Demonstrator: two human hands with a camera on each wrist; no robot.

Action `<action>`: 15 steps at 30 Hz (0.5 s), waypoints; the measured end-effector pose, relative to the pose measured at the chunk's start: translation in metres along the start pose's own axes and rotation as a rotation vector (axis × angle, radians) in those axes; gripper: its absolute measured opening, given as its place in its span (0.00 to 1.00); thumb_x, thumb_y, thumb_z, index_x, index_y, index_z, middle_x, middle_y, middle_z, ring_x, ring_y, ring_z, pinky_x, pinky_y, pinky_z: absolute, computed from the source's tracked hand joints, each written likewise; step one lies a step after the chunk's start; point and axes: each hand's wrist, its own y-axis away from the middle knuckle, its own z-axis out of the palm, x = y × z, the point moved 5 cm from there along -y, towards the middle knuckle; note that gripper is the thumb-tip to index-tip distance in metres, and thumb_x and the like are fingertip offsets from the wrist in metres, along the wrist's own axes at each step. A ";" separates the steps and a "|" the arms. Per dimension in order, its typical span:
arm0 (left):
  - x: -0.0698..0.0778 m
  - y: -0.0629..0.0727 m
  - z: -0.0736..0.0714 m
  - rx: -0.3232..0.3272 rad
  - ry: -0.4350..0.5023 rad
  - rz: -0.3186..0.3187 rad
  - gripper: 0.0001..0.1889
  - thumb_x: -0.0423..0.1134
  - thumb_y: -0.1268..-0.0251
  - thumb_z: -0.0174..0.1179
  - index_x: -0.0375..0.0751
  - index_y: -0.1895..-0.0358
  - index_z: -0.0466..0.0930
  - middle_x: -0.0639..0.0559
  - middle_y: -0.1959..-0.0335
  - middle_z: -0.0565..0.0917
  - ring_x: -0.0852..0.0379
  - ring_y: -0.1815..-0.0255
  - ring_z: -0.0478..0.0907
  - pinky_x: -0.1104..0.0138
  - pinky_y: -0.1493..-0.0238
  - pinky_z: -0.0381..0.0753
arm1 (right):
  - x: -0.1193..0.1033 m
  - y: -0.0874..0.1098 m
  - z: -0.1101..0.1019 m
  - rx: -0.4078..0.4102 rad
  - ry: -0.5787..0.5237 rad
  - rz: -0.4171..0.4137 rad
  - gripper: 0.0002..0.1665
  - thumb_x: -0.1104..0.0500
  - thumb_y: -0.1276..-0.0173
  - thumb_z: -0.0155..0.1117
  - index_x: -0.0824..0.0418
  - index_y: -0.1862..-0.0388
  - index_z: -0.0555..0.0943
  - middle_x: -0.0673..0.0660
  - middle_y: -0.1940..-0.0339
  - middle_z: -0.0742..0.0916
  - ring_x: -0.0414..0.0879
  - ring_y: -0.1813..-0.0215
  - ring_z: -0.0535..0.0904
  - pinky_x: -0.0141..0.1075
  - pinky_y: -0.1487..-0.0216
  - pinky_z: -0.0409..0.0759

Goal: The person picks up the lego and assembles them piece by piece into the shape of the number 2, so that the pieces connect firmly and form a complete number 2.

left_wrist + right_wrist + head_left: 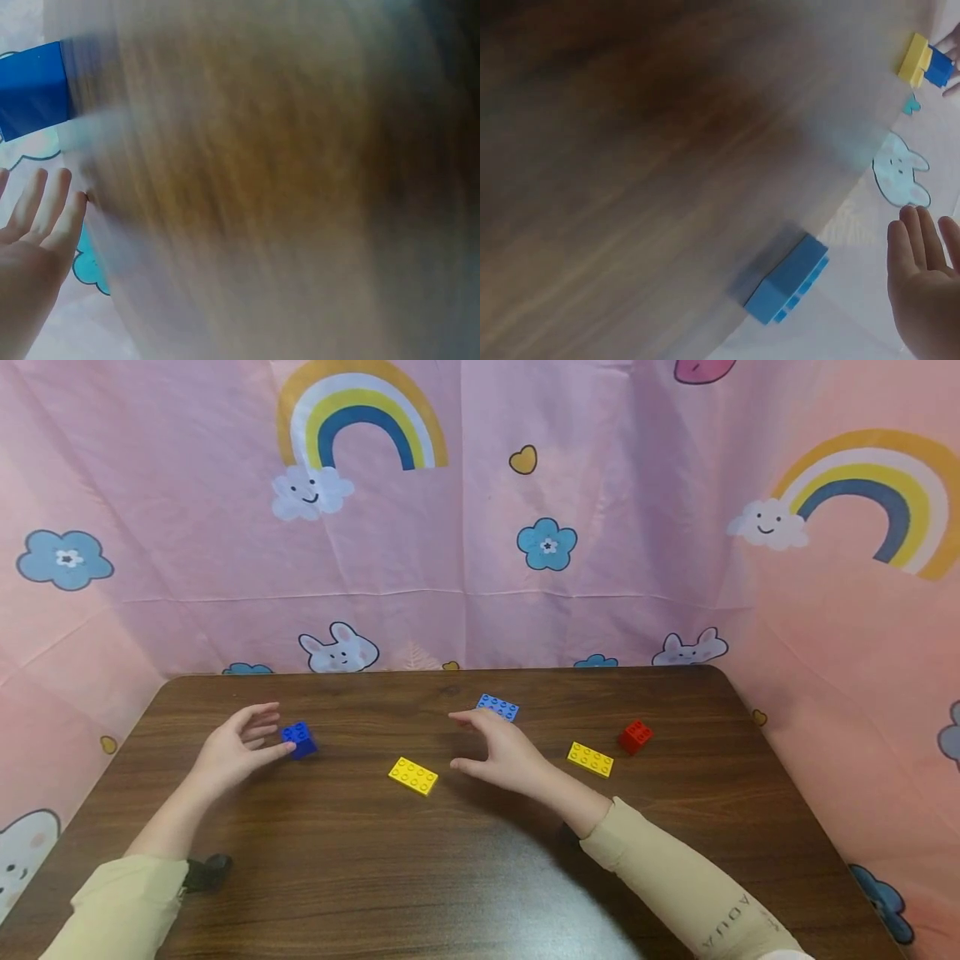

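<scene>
My left hand (228, 752) is beside a small dark blue brick (300, 740), fingers spread and relaxed, the thumb tip overlapping the brick's left side in the head view. In the left wrist view that blue brick (34, 90) shows apart from the fingers; whether the thumb touches it I cannot tell. Over the middle of the table, my right hand (513, 756) has thumb and fingers apart with nothing between them. It partly hides a light blue brick (501, 705) behind it, also seen in the right wrist view as a blue brick (787, 279) apart from the fingers.
One yellow brick (413, 776) lies between the hands, another yellow brick (590, 759) right of the right hand. Beyond that is a small red brick (636, 737). All rest on a brown wooden table (450, 893), with a patterned pink cloth (487, 627) behind and at the sides.
</scene>
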 end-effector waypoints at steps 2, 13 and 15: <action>0.001 0.000 0.001 -0.019 -0.008 -0.001 0.41 0.41 0.28 0.72 0.28 0.21 0.61 0.22 0.27 0.72 0.33 0.30 0.76 0.90 0.50 0.76 | -0.002 -0.004 0.004 -0.016 0.009 -0.014 0.39 0.55 0.32 0.79 0.62 0.26 0.76 0.60 0.32 0.85 0.55 0.31 0.82 0.51 0.28 0.82; 0.000 -0.004 0.004 -0.059 -0.100 0.024 0.39 0.42 0.30 0.74 0.29 0.24 0.67 0.26 0.28 0.77 0.29 0.30 0.76 0.71 0.41 0.87 | -0.008 -0.020 0.023 -0.154 -0.087 0.015 0.34 0.58 0.33 0.79 0.64 0.30 0.80 0.60 0.36 0.88 0.53 0.35 0.86 0.44 0.30 0.84; 0.000 -0.004 0.005 -0.057 -0.106 0.022 0.37 0.43 0.30 0.74 0.30 0.25 0.68 0.27 0.28 0.76 0.29 0.30 0.76 0.73 0.42 0.87 | -0.008 -0.023 0.026 -0.182 -0.119 0.029 0.32 0.59 0.33 0.79 0.64 0.32 0.81 0.59 0.38 0.89 0.52 0.37 0.87 0.43 0.30 0.84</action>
